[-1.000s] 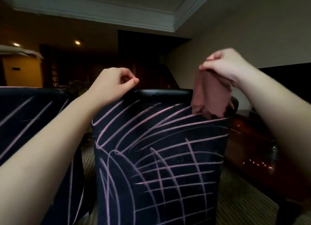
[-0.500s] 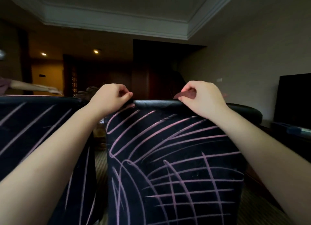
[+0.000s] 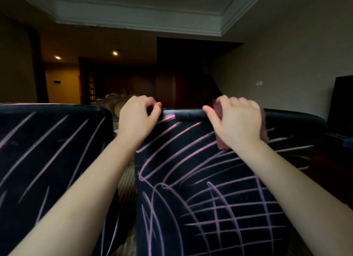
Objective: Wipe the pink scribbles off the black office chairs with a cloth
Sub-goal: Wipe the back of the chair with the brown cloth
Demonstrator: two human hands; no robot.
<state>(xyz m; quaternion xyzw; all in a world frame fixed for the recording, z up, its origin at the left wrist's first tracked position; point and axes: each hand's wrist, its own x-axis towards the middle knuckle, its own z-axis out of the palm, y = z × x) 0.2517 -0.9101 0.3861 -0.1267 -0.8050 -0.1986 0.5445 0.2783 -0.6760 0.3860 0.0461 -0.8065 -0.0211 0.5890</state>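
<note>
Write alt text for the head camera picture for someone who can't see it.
A person's right hand presses a reddish cloth against the top of a black chair back covered in pink scribbles, while the left hand grips its top edge. A second scribbled chair stands to the left.

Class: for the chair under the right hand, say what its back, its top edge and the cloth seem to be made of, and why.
Chair back: black napped fabric, perhaps velvet; matte, and the pink lines sit on it chalky. Top edge: smoother, maybe leatherette; it catches a faint sheen. Cloth: soft reddish-brown textile, bunched under the right hand; weave too blurred to tell.
</note>
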